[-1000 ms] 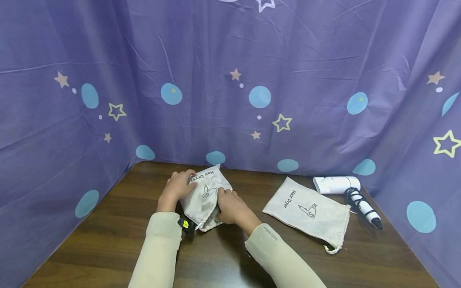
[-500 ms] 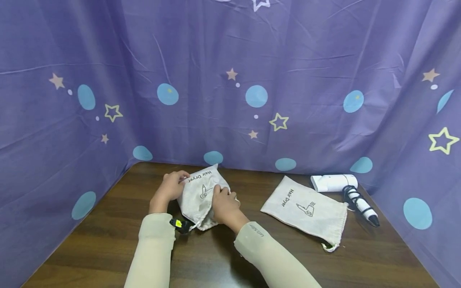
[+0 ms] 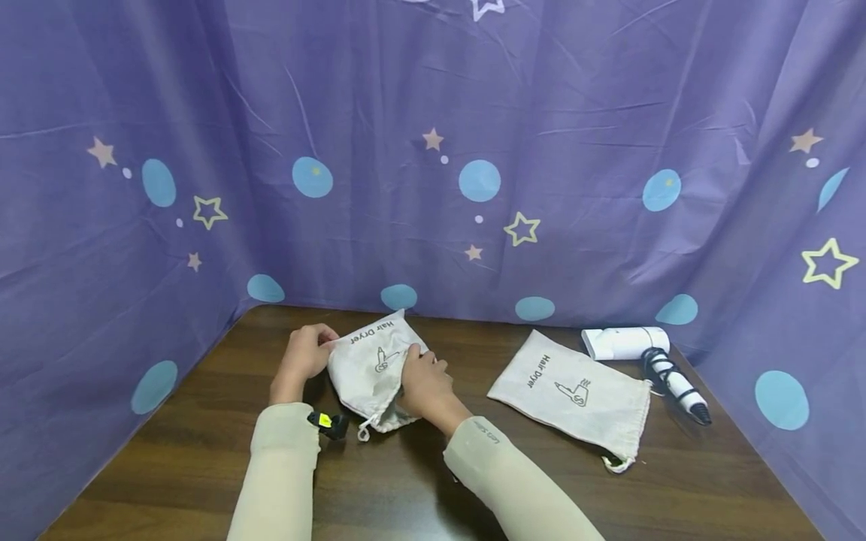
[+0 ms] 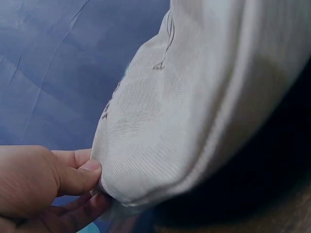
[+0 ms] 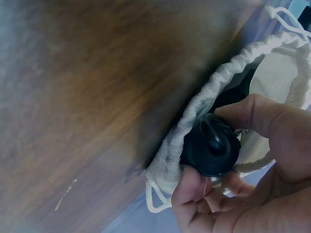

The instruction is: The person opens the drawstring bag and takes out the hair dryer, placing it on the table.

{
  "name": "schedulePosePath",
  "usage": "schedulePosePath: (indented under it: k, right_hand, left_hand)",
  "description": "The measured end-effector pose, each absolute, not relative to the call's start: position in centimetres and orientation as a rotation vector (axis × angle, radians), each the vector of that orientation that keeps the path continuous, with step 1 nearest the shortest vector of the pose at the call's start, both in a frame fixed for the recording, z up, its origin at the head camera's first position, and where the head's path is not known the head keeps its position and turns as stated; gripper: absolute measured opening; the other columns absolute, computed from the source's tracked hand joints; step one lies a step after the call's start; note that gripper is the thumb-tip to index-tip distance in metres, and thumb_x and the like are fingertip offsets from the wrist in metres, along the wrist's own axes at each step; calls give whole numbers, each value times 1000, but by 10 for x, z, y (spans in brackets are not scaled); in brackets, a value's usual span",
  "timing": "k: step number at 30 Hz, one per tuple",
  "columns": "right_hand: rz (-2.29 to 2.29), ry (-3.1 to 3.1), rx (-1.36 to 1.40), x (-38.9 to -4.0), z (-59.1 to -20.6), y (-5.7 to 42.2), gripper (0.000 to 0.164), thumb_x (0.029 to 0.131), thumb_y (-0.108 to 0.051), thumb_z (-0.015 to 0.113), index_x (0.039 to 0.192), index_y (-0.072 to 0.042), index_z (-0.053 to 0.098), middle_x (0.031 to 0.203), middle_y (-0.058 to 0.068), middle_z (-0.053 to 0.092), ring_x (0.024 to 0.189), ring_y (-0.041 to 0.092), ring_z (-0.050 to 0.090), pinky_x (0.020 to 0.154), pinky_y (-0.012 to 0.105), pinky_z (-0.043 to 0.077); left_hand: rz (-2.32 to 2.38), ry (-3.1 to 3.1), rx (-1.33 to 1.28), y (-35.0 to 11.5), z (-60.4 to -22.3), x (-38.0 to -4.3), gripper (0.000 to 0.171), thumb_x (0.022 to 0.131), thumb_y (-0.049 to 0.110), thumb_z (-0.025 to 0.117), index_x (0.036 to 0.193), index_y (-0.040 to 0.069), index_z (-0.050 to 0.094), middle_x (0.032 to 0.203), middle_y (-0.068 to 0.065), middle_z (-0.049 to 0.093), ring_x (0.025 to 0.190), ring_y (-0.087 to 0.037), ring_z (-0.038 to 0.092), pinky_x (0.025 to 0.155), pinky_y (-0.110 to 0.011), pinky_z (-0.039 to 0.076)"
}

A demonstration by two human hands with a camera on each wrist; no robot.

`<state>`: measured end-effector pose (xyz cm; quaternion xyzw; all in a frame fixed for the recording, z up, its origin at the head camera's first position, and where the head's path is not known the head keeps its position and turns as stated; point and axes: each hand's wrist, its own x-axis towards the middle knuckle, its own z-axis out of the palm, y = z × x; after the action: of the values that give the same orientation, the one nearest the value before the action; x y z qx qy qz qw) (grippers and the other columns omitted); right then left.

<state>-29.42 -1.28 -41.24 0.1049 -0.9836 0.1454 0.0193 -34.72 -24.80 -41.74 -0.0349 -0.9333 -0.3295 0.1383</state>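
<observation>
A cream drawstring bag [image 3: 366, 376] printed "Hair Dryer" lies tilted at the left of the table. My left hand [image 3: 304, 353] pinches its far left corner between thumb and fingers, as the left wrist view shows the cloth [image 4: 146, 155] up close. At the bag's mouth, my right hand [image 3: 428, 385] grips the black, rounded handle end [image 5: 211, 145] of what looks like a hair dryer, which has a small loop on it. The rest of that object is hidden inside the bag. The gathered rim [image 5: 214, 90] stands open around it.
A second "Hair Dryer" drawstring bag [image 3: 575, 398] lies flat on the right of the wooden table [image 3: 379, 496]. Behind it rests a white hair dryer [image 3: 625, 343] with black cord wound round its handle. A purple patterned curtain [image 3: 406, 98] encloses the table's back and sides.
My left hand has slid left from the bag's top to its outer corner. The right hand has shifted slightly left, still at the bag's mouth.
</observation>
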Motion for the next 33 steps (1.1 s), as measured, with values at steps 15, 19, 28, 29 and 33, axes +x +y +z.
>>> schedulePosePath:
  k: [15, 19, 28, 29, 33]
  right_hand:
    - [510, -2911, 119, -293, -407, -18, 59, 75, -20, 82, 117, 7, 51, 102, 25, 55, 98, 44, 51, 73, 51, 45]
    - [540, -2910, 108, -294, -406, -16, 57, 76, -17, 80, 118, 10, 52, 101, 24, 53, 99, 44, 50, 76, 51, 44]
    - [521, -2951, 178, -292, -408, -4, 47, 76, -12, 79, 111, 6, 53, 103, 25, 54, 100, 44, 49, 81, 51, 44]
    - [511, -2963, 197, -291, -408, -1, 46, 76, -12, 78, 110, 5, 52, 102, 25, 54, 100, 44, 49, 81, 51, 44]
    - [497, -2991, 269, -286, -408, 9, 43, 81, -14, 78, 110, 5, 52, 102, 25, 54, 98, 44, 50, 81, 52, 45]
  left_hand:
    - [-968, -2692, -65, -258, -421, -348, 10, 96, -2, 60, 99, 0, 70, 93, -16, 68, 94, -35, 61, 87, -50, 48]
    - [-978, -2697, -61, -257, -421, -348, 10, 97, -2, 60, 99, -1, 70, 93, -16, 68, 94, -35, 61, 86, -49, 48]
    - [-977, -2681, -65, -257, -421, -349, 9, 97, -1, 60, 98, -2, 70, 94, -17, 68, 95, -36, 61, 87, -50, 47]
    - [-980, -2680, -62, -257, -421, -349, 9, 97, -1, 60, 98, -2, 70, 94, -17, 68, 95, -36, 61, 87, -50, 47]
    - [-985, -2682, -56, -256, -422, -348, 9, 97, -1, 60, 98, -1, 70, 95, -18, 68, 95, -36, 61, 88, -50, 47]
